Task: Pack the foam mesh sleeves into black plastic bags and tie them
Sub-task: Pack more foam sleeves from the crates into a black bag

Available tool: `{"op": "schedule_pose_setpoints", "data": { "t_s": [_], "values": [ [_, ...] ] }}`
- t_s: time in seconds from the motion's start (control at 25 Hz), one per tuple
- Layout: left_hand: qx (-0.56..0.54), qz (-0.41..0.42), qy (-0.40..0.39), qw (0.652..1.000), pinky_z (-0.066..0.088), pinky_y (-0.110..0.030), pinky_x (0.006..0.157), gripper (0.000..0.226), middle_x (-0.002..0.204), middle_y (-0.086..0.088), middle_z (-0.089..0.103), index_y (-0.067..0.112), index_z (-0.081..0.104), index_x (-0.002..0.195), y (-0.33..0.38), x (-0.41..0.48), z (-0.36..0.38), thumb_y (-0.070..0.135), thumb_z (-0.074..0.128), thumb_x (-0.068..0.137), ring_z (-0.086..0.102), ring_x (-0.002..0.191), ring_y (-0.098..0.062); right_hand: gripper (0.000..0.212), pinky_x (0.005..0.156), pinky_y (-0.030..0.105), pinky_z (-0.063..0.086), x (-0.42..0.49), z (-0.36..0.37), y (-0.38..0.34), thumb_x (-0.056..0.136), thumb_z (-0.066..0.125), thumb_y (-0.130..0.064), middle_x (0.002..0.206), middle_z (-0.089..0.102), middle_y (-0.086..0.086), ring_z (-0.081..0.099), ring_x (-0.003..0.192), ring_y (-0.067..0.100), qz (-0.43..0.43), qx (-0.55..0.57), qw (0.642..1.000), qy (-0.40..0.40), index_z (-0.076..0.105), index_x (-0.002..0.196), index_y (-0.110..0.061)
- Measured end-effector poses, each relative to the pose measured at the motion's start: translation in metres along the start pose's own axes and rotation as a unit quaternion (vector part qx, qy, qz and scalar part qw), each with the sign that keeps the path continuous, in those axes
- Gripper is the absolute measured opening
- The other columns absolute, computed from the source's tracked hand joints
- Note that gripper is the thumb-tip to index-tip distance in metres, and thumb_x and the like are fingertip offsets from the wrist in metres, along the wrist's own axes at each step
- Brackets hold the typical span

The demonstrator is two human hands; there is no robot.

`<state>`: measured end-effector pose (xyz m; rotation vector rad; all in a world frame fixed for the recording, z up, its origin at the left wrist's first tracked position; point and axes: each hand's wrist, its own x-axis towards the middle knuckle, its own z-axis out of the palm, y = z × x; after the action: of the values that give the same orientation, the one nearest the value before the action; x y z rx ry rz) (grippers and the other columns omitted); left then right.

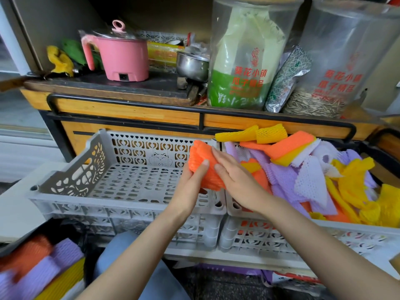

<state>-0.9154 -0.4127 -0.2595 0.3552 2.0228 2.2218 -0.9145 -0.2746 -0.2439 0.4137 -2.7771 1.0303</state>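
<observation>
Orange sleeve stack (201, 156) over right edge of grey crate (65, 204) | left hand (190, 180) gripping from beneath, thumb on top | right hand (236, 176) flat, pressing stack | long axis far-left to near-right | black bag (71, 230) low-left, nearer left hand.

Wooden black-framed shelf unit (129, 114); pink pot (121, 57); clear jars (249, 50) above.

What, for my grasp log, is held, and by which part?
The left hand grips a bundle of orange foam mesh sleeves at its lower end; the right hand rests flat on it.
</observation>
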Motion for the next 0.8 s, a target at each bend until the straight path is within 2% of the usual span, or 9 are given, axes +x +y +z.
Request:
{"op": "schedule_pose_setpoints", "data": {
  "t_s": [0.08,0.16,0.24,0.32,0.4,0.48,0.56,0.68,0.8],
  "values": [
    [-0.026,-0.01,-0.024,0.999,0.047,-0.032,0.095,0.054,0.119,-0.004,0.064,0.026,0.053,0.125,0.0,-0.005,-0.007,0.059,0.022,0.095,0.06,0.111,-0.016,0.051,0.104,0.014,0.022,-0.002,0.0,0.0,0.1,0.035,-0.034,0.149,0.027,-0.014,0.025,0.126,-0.007,0.009,0.025,1.0,-0.013,0.018,0.148,-0.033],
    [-0.037,-0.019,-0.01,0.999,0.045,-0.032,0.098,0.057,0.111,-0.001,0.068,0.029,0.062,0.108,0.002,-0.01,-0.014,0.053,0.011,0.097,0.061,0.107,-0.012,0.06,0.106,0.022,0.031,-0.005,0.002,0.0,0.094,0.05,-0.035,0.141,0.036,-0.012,0.036,0.125,-0.001,0.004,0.057,0.998,-0.024,0.02,0.146,-0.038],
    [-0.027,-0.028,0.008,0.999,0.049,-0.03,0.088,0.054,0.099,-0.002,0.071,0.021,0.066,0.098,0.005,-0.011,-0.019,0.043,0.017,0.102,0.065,0.094,-0.011,0.073,0.099,0.027,0.043,-0.006,0.004,-0.002,0.081,0.07,-0.036,0.133,0.046,-0.007,0.049,0.117,0.007,0.005,0.076,0.997,0.017,0.031,0.142,-0.037],
    [-0.036,-0.028,0.008,0.999,0.053,-0.033,0.081,0.045,0.106,-0.015,0.067,0.006,0.063,0.105,0.005,-0.01,-0.028,0.041,0.036,0.097,0.065,0.093,-0.021,0.078,0.083,0.011,0.045,-0.007,0.003,-0.007,0.07,0.079,-0.032,0.12,0.052,-0.008,0.054,0.101,0.005,0.018,0.082,0.995,0.058,0.038,0.137,-0.032],
    [-0.055,-0.03,-0.025,0.998,0.053,-0.044,0.089,0.064,0.119,-0.023,0.059,-0.002,0.055,0.118,0.005,-0.009,-0.04,0.048,0.053,0.078,0.06,0.105,-0.033,0.075,0.072,0.003,0.042,-0.009,0.002,-0.011,0.067,0.081,-0.028,0.109,0.054,-0.012,0.054,0.093,-0.003,0.022,0.09,0.994,0.058,0.041,0.13,-0.03],
    [-0.039,-0.043,-0.073,0.996,0.051,-0.049,0.093,0.069,0.119,-0.019,0.062,0.004,0.056,0.121,0.007,-0.011,-0.049,0.053,0.059,0.072,0.06,0.108,-0.033,0.07,0.074,0.002,0.042,-0.011,0.003,-0.013,0.066,0.082,-0.026,0.107,0.055,-0.015,0.054,0.091,-0.007,0.018,0.099,0.995,0.026,0.041,0.122,-0.036],
    [-0.016,-0.057,-0.092,0.994,0.051,-0.046,0.092,0.057,0.114,-0.015,0.066,0.009,0.061,0.117,0.01,-0.016,-0.051,0.053,0.057,0.081,0.063,0.103,-0.03,0.067,0.078,0.003,0.041,-0.012,0.005,-0.016,0.065,0.083,-0.023,0.104,0.058,-0.017,0.056,0.09,-0.009,0.006,0.094,0.996,-0.008,0.042,0.114,-0.044],
    [-0.025,-0.071,0.019,0.997,0.053,-0.044,0.087,0.036,0.095,-0.014,0.07,0.004,0.063,0.107,0.007,-0.018,-0.054,0.035,0.048,0.097,0.065,0.086,-0.027,0.055,0.072,0.005,0.043,-0.016,0.002,-0.023,0.068,0.081,-0.019,0.093,0.062,-0.019,0.057,0.078,-0.011,-0.008,0.079,0.997,-0.003,0.048,0.103,-0.045],
    [0.043,-0.046,0.134,0.989,0.053,-0.028,0.066,0.03,0.087,-0.011,0.063,0.0,0.058,0.1,-0.001,-0.016,-0.062,0.026,0.043,0.1,0.061,0.079,-0.022,0.034,0.071,0.01,0.046,-0.016,-0.005,-0.027,0.081,0.07,-0.016,0.093,0.061,-0.015,0.056,0.077,-0.012,-0.006,0.134,0.987,0.092,0.051,0.104,-0.032]
  ]
}}
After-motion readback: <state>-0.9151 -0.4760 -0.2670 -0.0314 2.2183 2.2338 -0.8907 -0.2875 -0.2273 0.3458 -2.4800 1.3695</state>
